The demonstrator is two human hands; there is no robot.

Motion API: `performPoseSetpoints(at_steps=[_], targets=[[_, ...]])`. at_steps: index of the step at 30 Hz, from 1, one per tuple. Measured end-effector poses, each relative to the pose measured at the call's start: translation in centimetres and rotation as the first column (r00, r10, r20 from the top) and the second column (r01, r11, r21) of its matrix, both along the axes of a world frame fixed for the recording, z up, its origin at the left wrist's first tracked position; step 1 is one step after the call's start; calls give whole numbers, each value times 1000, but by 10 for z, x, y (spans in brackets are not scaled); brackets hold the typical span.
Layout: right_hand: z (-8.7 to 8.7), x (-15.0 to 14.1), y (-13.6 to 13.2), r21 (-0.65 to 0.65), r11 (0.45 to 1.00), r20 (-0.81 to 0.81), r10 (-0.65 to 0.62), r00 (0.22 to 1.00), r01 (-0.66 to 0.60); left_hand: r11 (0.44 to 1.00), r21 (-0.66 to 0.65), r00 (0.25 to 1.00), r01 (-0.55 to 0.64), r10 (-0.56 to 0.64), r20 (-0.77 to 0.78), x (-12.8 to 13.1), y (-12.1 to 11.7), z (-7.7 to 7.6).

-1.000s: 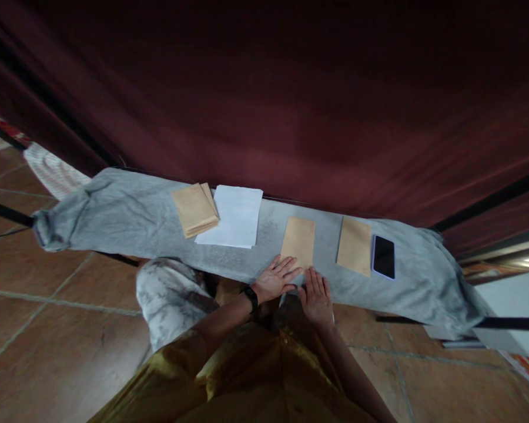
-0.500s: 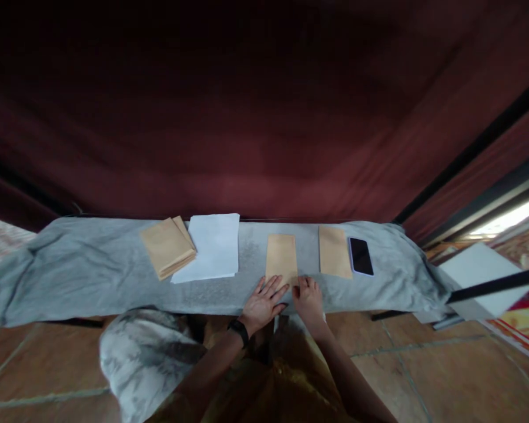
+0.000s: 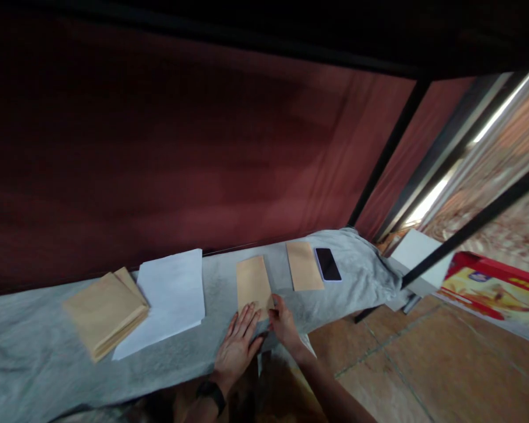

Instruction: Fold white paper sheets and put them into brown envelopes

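A single brown envelope (image 3: pixel 252 281) lies flat on the grey cloth in front of me. My left hand (image 3: pixel 237 348), a dark band on its wrist, rests palm down across the envelope's near end with fingers stretched out. At the lower right edge of that envelope, the fingers of my right hand (image 3: pixel 283 322) are curled in a pinch on its border; the fingertips are partly hidden. To the right is another brown envelope (image 3: pixel 305 267), untouched, with a dark-screened phone (image 3: pixel 328 264) beside it.
On the left, a stack of brown envelopes (image 3: pixel 103 311) overlaps white paper sheets (image 3: pixel 171 299). Grey cloth (image 3: pixel 335 305) covers the narrow bench. A dark red curtain (image 3: pixel 203 176) hangs behind. Black poles (image 3: pixel 390 153), a white board (image 3: pixel 417 252) and a red-and-yellow box (image 3: pixel 494 294) stand right.
My view has turned to the right and come lower. The right hand went from lying flat with fingers extended to a curled pinch at the envelope's edge. My left hand stays flat on the envelope.
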State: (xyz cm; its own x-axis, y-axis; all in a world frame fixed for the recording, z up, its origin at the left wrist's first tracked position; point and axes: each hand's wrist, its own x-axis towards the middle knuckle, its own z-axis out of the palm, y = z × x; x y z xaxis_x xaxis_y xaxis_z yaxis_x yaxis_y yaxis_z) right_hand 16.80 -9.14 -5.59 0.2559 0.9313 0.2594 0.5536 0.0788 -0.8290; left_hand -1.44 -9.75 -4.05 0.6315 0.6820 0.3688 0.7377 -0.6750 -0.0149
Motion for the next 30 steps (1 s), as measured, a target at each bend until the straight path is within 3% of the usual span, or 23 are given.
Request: performPoseSetpoints(at_steps=[4,11,16,22,30], targets=[[15,26,17,-25,998,-462,-67,884,62,999,6,996,-52,51,78,-1,2,-4],[49,113,41,17,963,-633,-197,749,268,998,41,994,-42,37,106,-3,6,-15],[42,146,36,-38,936,-653,-289,700,351,998,55,995,-24,18,98,-4,7,-17],[21,152,21,-100,907,-640,-374,671,409,999,25,997,-34,32,69,-3,7,-17],[15,157,15,-136,898,-516,-425,744,418,998,-37,995,-50,53,79,-1,2,-14]])
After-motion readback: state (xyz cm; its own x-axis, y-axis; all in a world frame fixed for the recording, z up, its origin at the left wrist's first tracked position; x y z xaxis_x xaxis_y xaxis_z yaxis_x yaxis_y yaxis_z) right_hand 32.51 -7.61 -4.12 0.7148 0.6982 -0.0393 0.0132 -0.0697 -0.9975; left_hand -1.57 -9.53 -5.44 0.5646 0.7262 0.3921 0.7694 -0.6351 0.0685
